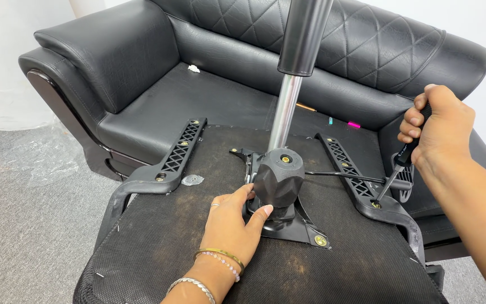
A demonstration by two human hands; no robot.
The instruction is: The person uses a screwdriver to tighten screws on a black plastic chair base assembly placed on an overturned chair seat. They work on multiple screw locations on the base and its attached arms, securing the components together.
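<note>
An upturned office chair seat (198, 242) with a black fabric underside fills the lower view. My left hand (233, 222) rests on it, fingers wrapped against the black seat mechanism (279, 180), from which a silver and black gas cylinder (291, 84) rises. My right hand (437, 126) grips the black handle of a screwdriver (403, 160), held slanting down, its tip set in a screw (376, 204) of the right armrest bracket (361, 186). The left armrest bracket (170, 163) lies bolted on the opposite side.
A black leather sofa (142, 73) stands right behind the seat, with small scraps and a pink item (354, 124) on its cushion. Crumpled clear plastic wrap (29, 157) lies on the grey carpet at left. A thin black lever (338, 175) sticks out of the mechanism toward the right.
</note>
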